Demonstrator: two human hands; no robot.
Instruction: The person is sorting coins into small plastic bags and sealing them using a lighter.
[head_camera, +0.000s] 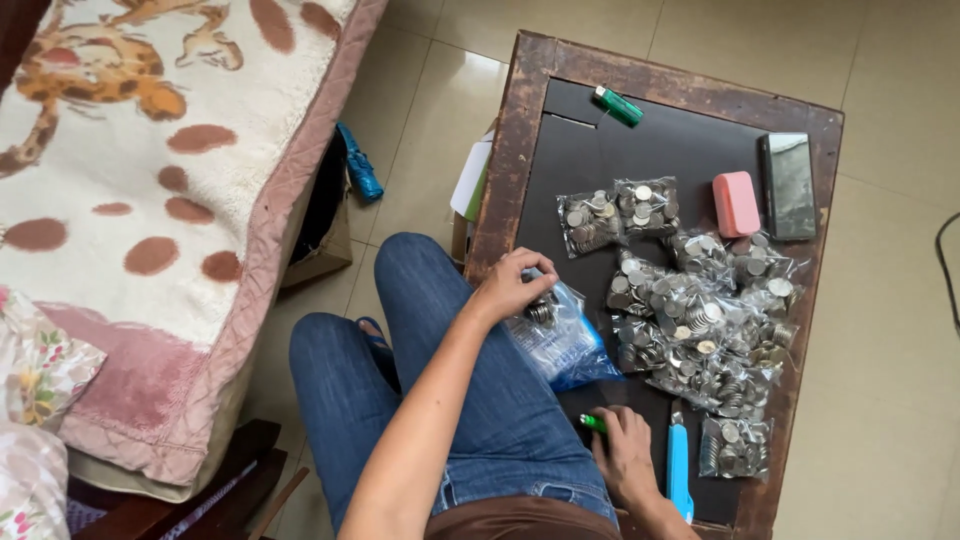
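Head view: a person sits in blue jeans at a small dark table (560, 130) with a worn wooden rim. The left hand (512, 285) is curled, fingers pinched on a stack of coins (541, 311) at the mouth of a clear plastic bag (562, 340) with a blue edge; the bag lies at the near left edge of the table, partly over the knee. The right hand (625, 455) rests on the table near the body, fingers folded around a green lighter (592, 422) whose tip pokes out at the thumb side. Just right of that hand lies a blue cutter (679, 465). Beyond the bag, a heap of coin packets (700, 320) covers the middle and right of the table. Farther off sit a pink case (736, 203), a dark phone (788, 185), and a second lighter (618, 105) on the far rim. A blanket (150, 180) with brown spots lies to the left.
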